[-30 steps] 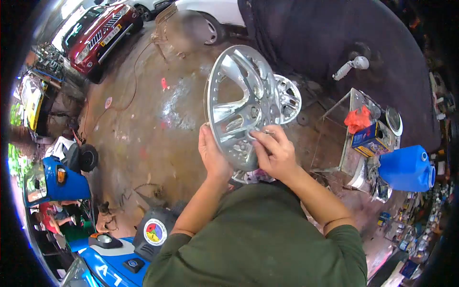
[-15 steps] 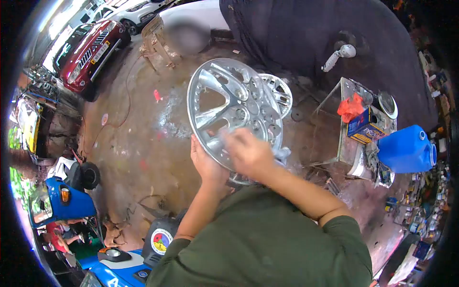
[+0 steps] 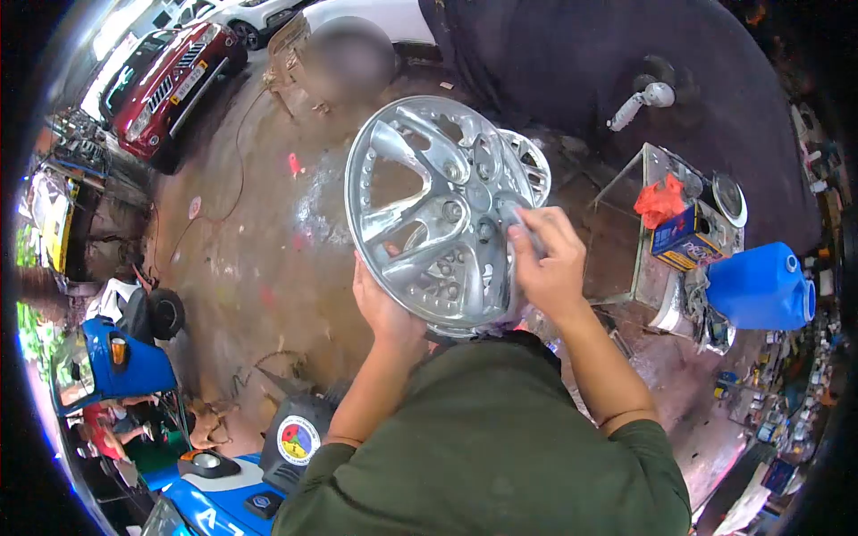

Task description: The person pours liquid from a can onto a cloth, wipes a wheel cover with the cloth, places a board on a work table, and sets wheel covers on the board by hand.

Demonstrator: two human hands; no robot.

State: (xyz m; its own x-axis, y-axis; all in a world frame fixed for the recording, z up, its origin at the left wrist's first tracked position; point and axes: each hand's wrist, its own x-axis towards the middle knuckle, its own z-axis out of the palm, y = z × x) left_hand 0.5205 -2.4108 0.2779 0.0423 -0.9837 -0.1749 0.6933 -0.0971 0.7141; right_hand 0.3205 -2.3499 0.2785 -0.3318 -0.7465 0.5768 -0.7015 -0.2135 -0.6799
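Head view: a silver spoked wheel cover (image 3: 480, 195) is held up in front of the person's dark green shirt (image 3: 483, 438), tilted, its face turned up toward the camera. The left hand (image 3: 386, 308) grips its lower-left rim, with part of the fingers hidden behind it. The right hand (image 3: 550, 259) is at the right part of the face, near the hub, thumb and fingers bent toward each other; whether they pinch something, I cannot tell. Partly hidden behind the wheel cover is a second wheel cover (image 3: 544, 174), lower down near the floor (image 3: 268, 205). To the right, a counter (image 3: 657, 161) carries a red plastic bag (image 3: 660, 201) just beside a dark blue box (image 3: 688, 235), and a blue jug (image 3: 760, 286) is near the box. Beyond, a dark cover (image 3: 581, 80) drapes over something large. A red car (image 3: 170, 89) is parked at the upper left, and a brown dog (image 3: 210, 424) is at the lower left.
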